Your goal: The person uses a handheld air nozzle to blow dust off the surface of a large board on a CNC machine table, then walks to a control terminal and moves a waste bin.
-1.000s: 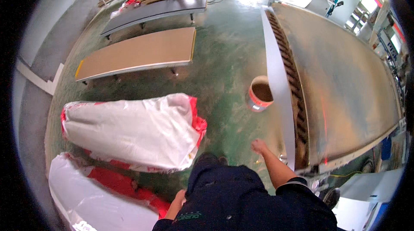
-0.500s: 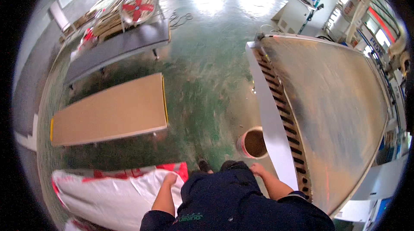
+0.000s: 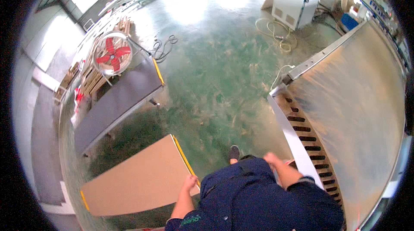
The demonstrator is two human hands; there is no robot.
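My left hand [image 3: 189, 182] hangs with loosely curled fingers by the near right corner of a low table with a brown board top [image 3: 138, 181] and yellow edging. From this view it overlaps the board's edge; whether it touches cannot be told. Nothing shows in it. My right hand [image 3: 271, 159] is out to the right of my body, near the white side panel [image 3: 295, 138] of a large machine bed. Its fingers are blurred, and no held thing is visible. One dark shoe [image 3: 234, 152] shows ahead of my body on the green floor.
To the right lies the machine bed [image 3: 358, 110], dusty, with a slotted edge [image 3: 308, 138]. A dark-topped table [image 3: 120, 95] stands ahead left, beside a red-bladed fan [image 3: 114, 54]. Cables [image 3: 164, 49] and a pale hose [image 3: 282, 37] lie on the floor near a white cabinet [image 3: 289, 4].
I have moved forward: both tables and the machine bed sit lower in view. The white and red sack has left the view almost entirely, and my body now hides most of the bucket.
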